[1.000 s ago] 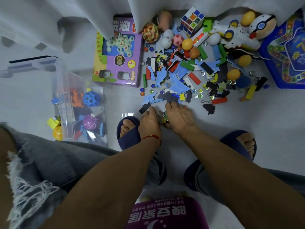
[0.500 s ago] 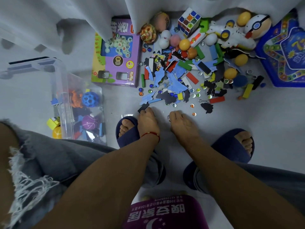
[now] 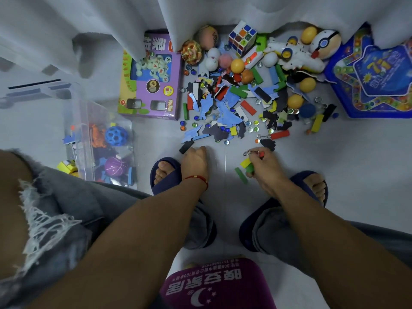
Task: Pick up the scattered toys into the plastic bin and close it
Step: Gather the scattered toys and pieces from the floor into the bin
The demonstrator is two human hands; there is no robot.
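Observation:
The scattered toys (image 3: 245,94) lie in a heap on the pale floor ahead: foam puzzle pieces, coloured blocks, marbles, balls, a puzzle cube (image 3: 242,39). My right hand (image 3: 263,166) grips a handful of small pieces, among them a yellow block, a green block and a metal ring. A green block (image 3: 241,175) lies just left of it. My left hand (image 3: 194,162) is on the floor beside a black block (image 3: 186,147), fingers curled down; what is under them is hidden. The clear plastic bin (image 3: 73,121) stands open at the left, with a blue ball (image 3: 116,136) and other toys inside.
A purple game box (image 3: 153,94) lies left of the heap, and a blue star-shaped board (image 3: 376,85) lies to its right. White curtains hang along the back. My slippered feet (image 3: 165,172) flank the hands. A yellow toy (image 3: 66,167) sits outside the bin.
My hands were together at the heap's near edge. They have since parted, the right one moving right and lifting a handful of small pieces, and the left staying by the black block.

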